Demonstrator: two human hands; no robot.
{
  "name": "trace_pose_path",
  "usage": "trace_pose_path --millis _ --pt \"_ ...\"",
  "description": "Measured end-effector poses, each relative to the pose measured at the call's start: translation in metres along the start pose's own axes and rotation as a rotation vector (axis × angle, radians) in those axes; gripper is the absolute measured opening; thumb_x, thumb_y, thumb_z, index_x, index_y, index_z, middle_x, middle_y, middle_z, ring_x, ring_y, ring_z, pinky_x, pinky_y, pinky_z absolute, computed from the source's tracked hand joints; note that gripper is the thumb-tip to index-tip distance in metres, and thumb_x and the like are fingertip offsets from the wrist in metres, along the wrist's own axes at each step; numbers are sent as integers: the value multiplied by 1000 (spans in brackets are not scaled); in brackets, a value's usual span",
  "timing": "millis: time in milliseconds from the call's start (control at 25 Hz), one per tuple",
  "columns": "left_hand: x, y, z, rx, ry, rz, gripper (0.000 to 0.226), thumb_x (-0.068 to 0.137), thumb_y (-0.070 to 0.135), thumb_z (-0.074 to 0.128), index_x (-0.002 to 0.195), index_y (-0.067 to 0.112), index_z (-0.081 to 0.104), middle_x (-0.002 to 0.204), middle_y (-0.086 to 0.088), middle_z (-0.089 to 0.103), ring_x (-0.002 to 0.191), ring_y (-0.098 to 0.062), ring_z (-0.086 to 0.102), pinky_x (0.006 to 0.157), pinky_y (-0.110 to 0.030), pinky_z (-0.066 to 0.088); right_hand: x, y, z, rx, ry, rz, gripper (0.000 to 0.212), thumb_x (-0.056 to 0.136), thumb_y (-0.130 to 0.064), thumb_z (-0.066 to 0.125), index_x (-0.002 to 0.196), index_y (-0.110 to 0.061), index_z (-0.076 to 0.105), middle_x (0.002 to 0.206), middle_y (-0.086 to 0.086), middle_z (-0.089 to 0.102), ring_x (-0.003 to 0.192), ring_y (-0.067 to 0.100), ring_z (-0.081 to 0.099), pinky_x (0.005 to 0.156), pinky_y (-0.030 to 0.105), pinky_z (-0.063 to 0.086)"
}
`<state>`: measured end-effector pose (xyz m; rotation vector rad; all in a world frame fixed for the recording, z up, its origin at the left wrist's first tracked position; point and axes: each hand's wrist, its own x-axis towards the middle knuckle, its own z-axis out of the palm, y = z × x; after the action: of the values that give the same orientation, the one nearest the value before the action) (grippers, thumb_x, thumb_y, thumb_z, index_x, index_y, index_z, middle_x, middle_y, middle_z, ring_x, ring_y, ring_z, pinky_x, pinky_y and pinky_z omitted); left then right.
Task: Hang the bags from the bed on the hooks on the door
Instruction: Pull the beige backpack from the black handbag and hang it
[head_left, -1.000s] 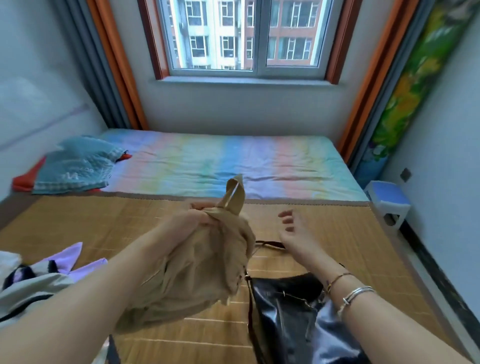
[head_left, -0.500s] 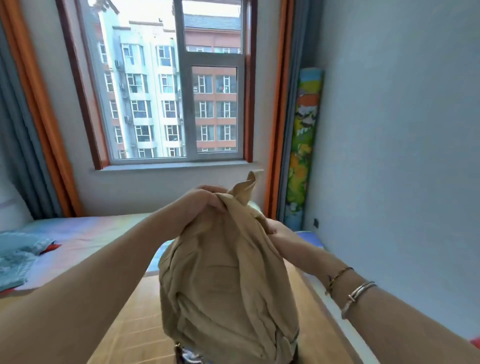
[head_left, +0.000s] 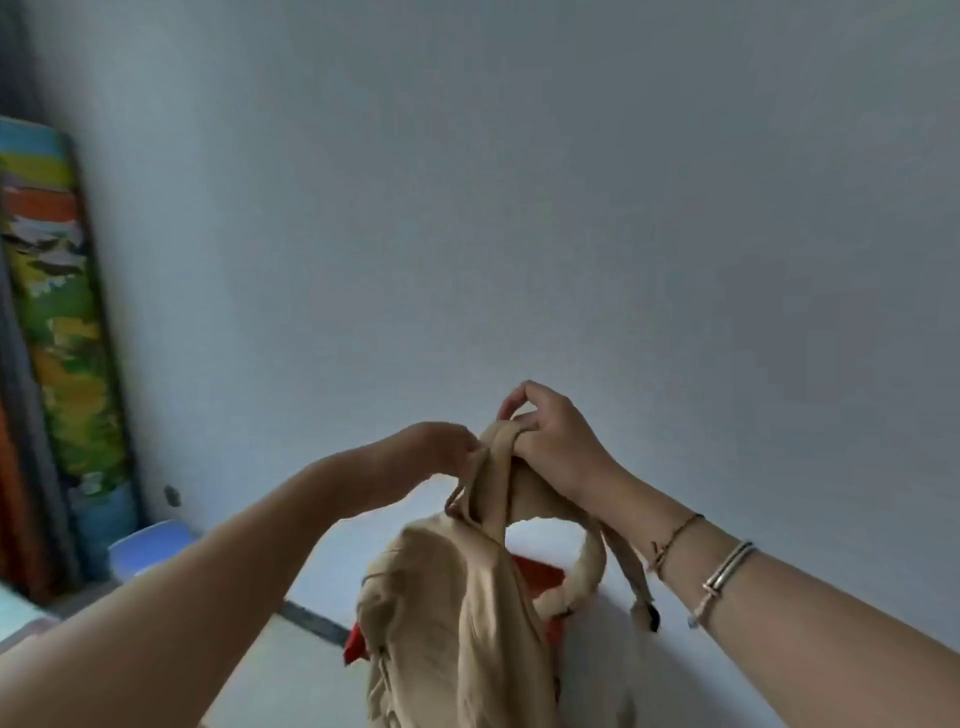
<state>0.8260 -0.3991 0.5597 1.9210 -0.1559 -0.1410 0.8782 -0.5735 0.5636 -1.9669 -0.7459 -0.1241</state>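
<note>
Behind the hanging tan bag (head_left: 457, 613) a red object (head_left: 540, 577) shows through the loop of its straps and again at the bag's left edge, partly hidden by the fabric, so what it is cannot be told. To the left, a blue stool (head_left: 148, 545) stands near the foot of a rolled mat (head_left: 57, 312) printed in green, orange and yellow, which leans upright in the corner. A plain pale wall (head_left: 519, 182) fills most of the view, with a dark strip along its base above a light floor (head_left: 291, 675). The bag hangs in the air in front of the wall, held up by its top handle. The right hand (head_left: 556, 441) is closed around that handle, two bracelets (head_left: 722, 571) on its wrist; the left hand (head_left: 441, 447) pinches the straps just beside it.
</note>
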Motion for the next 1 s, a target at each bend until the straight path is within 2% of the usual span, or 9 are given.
trace_pose_path --millis 160,240,320,400,520,600,720,840,1000 --pt "114 74 97 126 -289 166 34 73 61 62 87 31 69 89 8 75 89 -7 69 97 -31 41 -21 43 -133 -105 224 155 26 67 -20 62 91 -24 52 60 0 57 56 14 52 56 29 44" --pt "159 101 149 198 -362 314 45 62 62 74 91 29 67 80 8 71 74 -6 66 71 -23 47 -37 56 -195 -159 268 257 32 62 -19 62 94 -22 55 66 1 59 63 15 56 63 34 49" --pt "201 132 198 183 -447 476 39 62 49 80 88 25 66 68 9 61 62 -4 57 56 -17 42 -59 65 -261 -193 304 326 30 70 -16 65 99 -19 58 74 0 62 70 14 61 79 38 54" --pt "239 172 248 85 -598 595 30 67 35 79 88 19 65 72 8 62 70 -6 63 60 -16 43 -94 67 -328 -187 375 414 30 75 -16 69 104 -17 59 81 1 62 70 14 62 85 38 55" --pt "274 230 329 -111 -809 655 14 76 17 69 85 13 59 78 4 65 93 -17 69 81 -29 45 -162 50 -407 -100 548 518 35 74 -17 75 106 -16 61 73 -2 60 62 14 55 79 39 56" --pt "281 268 389 -169 -936 677 14 79 22 68 81 15 56 69 6 56 75 -16 60 77 -31 41 -208 31 -445 -57 763 467 39 72 -15 76 108 -16 59 69 -2 58 60 13 53 70 34 51" --pt "264 327 470 -301 -1184 718 31 73 48 72 78 21 58 61 9 36 54 -8 37 71 -29 36 -265 2 -487 -74 1036 357 35 71 -14 75 98 -18 54 66 -4 60 61 11 54 64 29 47" --pt "243 384 533 -470 -1234 731 49 72 56 69 93 12 61 69 2 46 62 -11 45 75 -31 43 -300 -20 -523 -107 1131 266 23 76 -6 66 77 -19 48 72 0 58 63 13 52 60 28 42" --pt "226 468 611 -604 -1174 831 29 82 41 66 73 19 51 65 4 41 53 -7 41 75 -35 51 -334 -43 -590 -291 1179 275 23 82 5 55 73 -16 50 80 4 55 64 13 51 61 30 40"
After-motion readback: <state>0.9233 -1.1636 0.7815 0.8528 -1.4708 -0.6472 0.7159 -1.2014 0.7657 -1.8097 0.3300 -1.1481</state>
